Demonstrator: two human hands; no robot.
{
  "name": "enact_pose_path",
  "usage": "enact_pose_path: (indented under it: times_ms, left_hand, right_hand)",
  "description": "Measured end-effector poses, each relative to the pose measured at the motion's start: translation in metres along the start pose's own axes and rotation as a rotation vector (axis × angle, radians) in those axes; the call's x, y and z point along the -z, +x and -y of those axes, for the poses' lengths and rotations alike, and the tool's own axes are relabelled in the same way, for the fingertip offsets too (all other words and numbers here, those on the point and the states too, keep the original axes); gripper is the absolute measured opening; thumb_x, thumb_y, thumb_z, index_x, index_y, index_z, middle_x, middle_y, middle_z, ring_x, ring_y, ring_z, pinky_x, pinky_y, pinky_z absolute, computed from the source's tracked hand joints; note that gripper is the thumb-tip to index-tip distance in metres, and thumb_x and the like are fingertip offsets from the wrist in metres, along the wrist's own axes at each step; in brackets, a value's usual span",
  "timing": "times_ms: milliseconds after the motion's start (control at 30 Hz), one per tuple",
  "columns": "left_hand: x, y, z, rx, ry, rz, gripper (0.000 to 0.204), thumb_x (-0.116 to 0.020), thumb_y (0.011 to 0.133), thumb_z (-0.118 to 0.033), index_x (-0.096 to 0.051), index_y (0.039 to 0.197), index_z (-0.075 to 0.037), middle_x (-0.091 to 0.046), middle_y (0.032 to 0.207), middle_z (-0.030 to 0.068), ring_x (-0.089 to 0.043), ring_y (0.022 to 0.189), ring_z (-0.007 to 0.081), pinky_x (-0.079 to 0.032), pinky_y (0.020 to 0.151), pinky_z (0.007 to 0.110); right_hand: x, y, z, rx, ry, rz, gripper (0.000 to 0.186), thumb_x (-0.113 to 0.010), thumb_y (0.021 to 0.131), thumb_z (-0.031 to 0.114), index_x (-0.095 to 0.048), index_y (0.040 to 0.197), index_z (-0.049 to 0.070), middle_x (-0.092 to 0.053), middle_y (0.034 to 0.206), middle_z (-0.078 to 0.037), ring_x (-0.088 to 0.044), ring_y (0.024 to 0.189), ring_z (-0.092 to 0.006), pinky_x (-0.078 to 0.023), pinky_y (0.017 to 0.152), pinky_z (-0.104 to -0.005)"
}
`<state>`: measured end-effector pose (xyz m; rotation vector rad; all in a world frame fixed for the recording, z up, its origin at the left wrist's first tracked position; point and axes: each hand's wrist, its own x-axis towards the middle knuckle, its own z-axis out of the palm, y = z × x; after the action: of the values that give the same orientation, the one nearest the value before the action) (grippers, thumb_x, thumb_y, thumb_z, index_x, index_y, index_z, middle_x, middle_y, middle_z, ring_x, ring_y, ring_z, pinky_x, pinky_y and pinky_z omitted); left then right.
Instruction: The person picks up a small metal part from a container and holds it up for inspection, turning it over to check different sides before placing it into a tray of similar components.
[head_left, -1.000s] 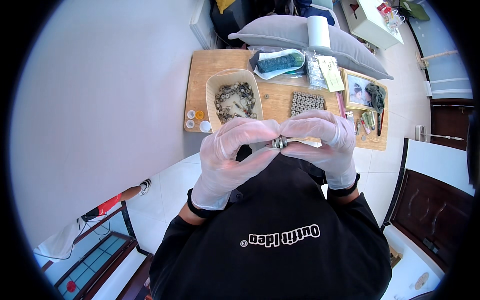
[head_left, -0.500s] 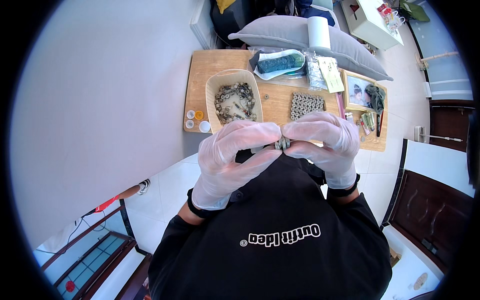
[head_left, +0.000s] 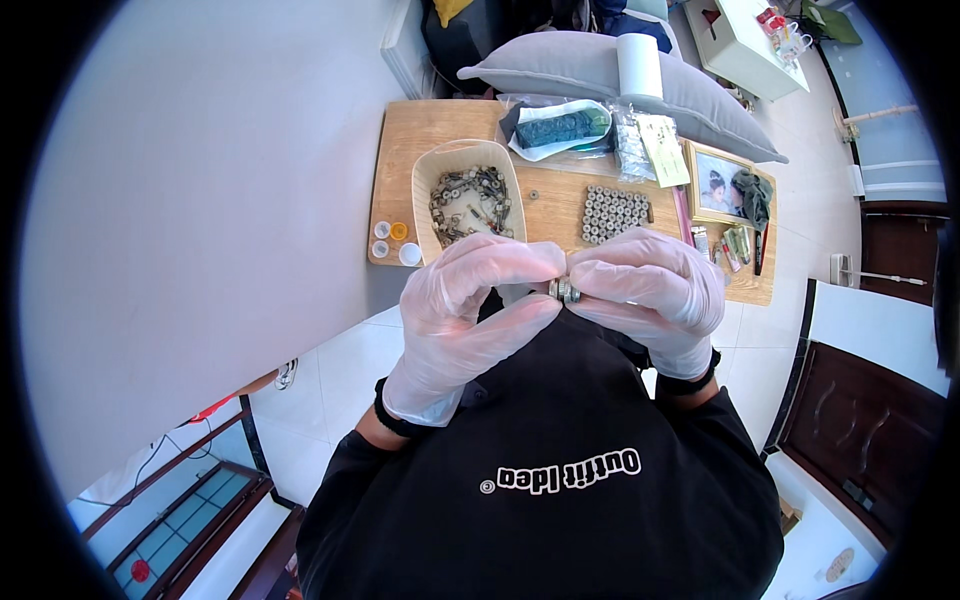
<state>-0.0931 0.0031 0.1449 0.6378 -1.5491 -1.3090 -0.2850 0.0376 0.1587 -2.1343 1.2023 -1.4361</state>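
Note:
Both hands wear thin whitish gloves and meet in front of my chest. Between them is a small ridged round metal fitting (head_left: 564,290), silvery grey and too small to make out closely. My left hand (head_left: 450,320) pinches its left side between thumb and fingers. From the right, my right hand (head_left: 665,295) grips the other side, fingertips close to those of the left. Beyond the hands, a cream plastic basket (head_left: 423,200) contains many loose small metal parts (head_left: 470,190). Rows of similar round metal pieces (head_left: 613,212) stand together on the wooden table (head_left: 420,120).
One single round piece (head_left: 533,195) lies apart near the basket. Small plastic cups (head_left: 409,254) stand at the table's left. Further back are a plastic-wrapped dark item (head_left: 562,128), a white roll (head_left: 639,66) and a grey cushion (head_left: 550,60). A picture frame (head_left: 690,165) lies at right.
My hands have shifted only slightly. The right fingers have moved a little around the fitting, which shows turned at a slightly different angle.

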Motion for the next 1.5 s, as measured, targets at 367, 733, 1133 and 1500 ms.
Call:
enact_pose_path:
  times_ms: [367, 733, 1133, 1500]
  left_hand:
    - [-0.003, -0.001, 0.003, 0.002, -0.039, 0.016, 0.027, -0.079, 0.072, 0.001, -0.067, 0.096, -0.002, -0.071, 0.092, 0.007, -0.068, 0.082, 0.0166, -0.054, 0.073, 0.026]
    - [-0.003, 0.001, 0.003, -0.164, 0.232, -0.024, 0.026, -0.079, 0.071, 0.0, -0.067, 0.094, -0.004, -0.071, 0.088, 0.0072, -0.069, 0.077, 0.0192, -0.055, 0.068, 0.027]
    - [0.007, -0.004, 0.004, 0.142, -0.24, -0.059, 0.023, -0.073, 0.078, 0.008, -0.066, 0.099, 0.002, -0.068, 0.103, 0.01, -0.064, 0.097, 0.0162, -0.049, 0.088, 0.029]
    - [0.02, -0.004, 0.036, 0.254, -0.114, -0.088, 0.023, -0.069, 0.08, 0.007, -0.067, 0.101, -0.002, -0.068, 0.104, 0.0086, -0.061, 0.102, 0.016, -0.045, 0.095, 0.032]
  right_hand:
    - [0.001, -0.002, 0.0, -0.022, 0.005, -0.011, 0.029, -0.084, 0.064, 0.006, -0.07, 0.089, 0.009, -0.071, 0.085, -0.005, -0.07, 0.072, -0.0192, -0.054, 0.059, -0.0267]
    - [-0.001, 0.001, 0.002, -0.03, -0.055, -0.032, 0.034, -0.089, 0.059, 0.01, -0.068, 0.085, 0.008, -0.071, 0.081, -0.007, -0.07, 0.07, -0.0208, -0.054, 0.057, -0.0272]
    - [-0.001, -0.002, -0.001, -0.08, 0.06, -0.007, 0.034, -0.086, 0.061, 0.002, -0.069, 0.089, 0.009, -0.072, 0.084, -0.01, -0.07, 0.071, -0.0208, -0.054, 0.058, -0.0268]
    - [0.078, -0.069, -0.066, -0.523, -0.294, -0.165, 0.022, -0.076, 0.074, -0.004, -0.069, 0.094, 0.003, -0.072, 0.092, -0.007, -0.068, 0.084, -0.0144, -0.052, 0.075, -0.0253]
